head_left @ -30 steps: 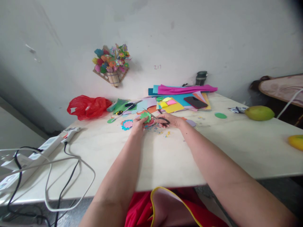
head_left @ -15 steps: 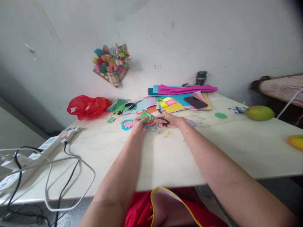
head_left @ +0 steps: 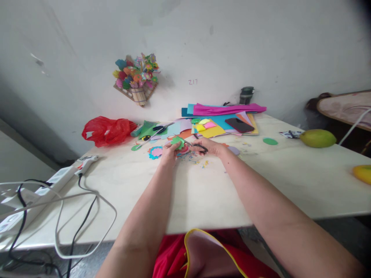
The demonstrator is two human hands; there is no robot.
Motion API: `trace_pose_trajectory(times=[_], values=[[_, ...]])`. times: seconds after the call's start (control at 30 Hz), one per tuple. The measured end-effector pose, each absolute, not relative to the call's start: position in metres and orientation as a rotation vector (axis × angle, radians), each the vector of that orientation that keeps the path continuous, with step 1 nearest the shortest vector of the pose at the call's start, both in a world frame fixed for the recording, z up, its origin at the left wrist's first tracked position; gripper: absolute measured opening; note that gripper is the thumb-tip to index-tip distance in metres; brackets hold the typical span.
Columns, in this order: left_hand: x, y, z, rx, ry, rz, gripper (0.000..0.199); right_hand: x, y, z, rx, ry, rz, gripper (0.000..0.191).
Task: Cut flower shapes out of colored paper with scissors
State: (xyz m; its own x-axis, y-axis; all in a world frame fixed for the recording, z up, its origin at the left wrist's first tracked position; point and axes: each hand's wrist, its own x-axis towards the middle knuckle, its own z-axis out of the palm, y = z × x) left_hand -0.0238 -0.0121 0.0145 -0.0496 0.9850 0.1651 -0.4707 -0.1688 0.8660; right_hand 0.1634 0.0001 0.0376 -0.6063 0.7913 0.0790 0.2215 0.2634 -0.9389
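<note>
Pinched in my left hand (head_left: pixel 171 151) is a green scallop-edged paper piece (head_left: pixel 177 143). My right hand (head_left: pixel 207 147) is closed on the dark handles of a pair of scissors (head_left: pixel 200 147), whose blades point left and meet the green paper's right edge. Under and beside the green piece lie layered red and pink paper shapes, partly hidden. A blue and pink scalloped flower (head_left: pixel 156 152) lies left of my left hand. Small coloured paper scraps (head_left: pixel 204 164) are scattered on the table just below my hands.
On the white table (head_left: pixel 203 197) are a red plastic bag (head_left: pixel 107 130), a second pair of scissors (head_left: pixel 159 129), coloured sheets (head_left: pixel 226 109), a phone (head_left: pixel 239 125), a green disc (head_left: pixel 270 141) and a mango (head_left: pixel 318 138). A power strip (head_left: pixel 55 181) with cables lies left.
The green paper has tilted slightly at the scissor blades, and the blades have shifted a little. Both hands keep nearly the same place and hold.
</note>
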Motion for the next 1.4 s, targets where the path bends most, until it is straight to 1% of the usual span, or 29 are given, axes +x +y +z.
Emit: trace_pose_trajectory(times=[0.33,0.7,0.93,1.2,1.4], values=[[-0.027,-0.007,0.008,0.976,0.735,1.539,0.034,0.165,0.006,0.032,-0.903,-1.968,1.367,0.034],[-0.026,-0.011,0.013,0.979,0.770,1.545,0.034,0.163,-0.004,0.043,-0.994,-1.889,1.427,0.027],[-0.026,-0.009,0.010,1.015,0.791,1.506,0.039,0.165,-0.006,0.042,-0.978,-1.867,1.435,0.027],[-0.026,-0.012,0.013,1.054,0.769,1.532,0.032,0.166,-0.007,0.044,-0.992,-1.898,1.420,0.030],[-0.026,-0.013,0.014,1.077,0.777,1.502,0.032,0.167,-0.006,0.043,-0.969,-1.914,1.424,0.029]])
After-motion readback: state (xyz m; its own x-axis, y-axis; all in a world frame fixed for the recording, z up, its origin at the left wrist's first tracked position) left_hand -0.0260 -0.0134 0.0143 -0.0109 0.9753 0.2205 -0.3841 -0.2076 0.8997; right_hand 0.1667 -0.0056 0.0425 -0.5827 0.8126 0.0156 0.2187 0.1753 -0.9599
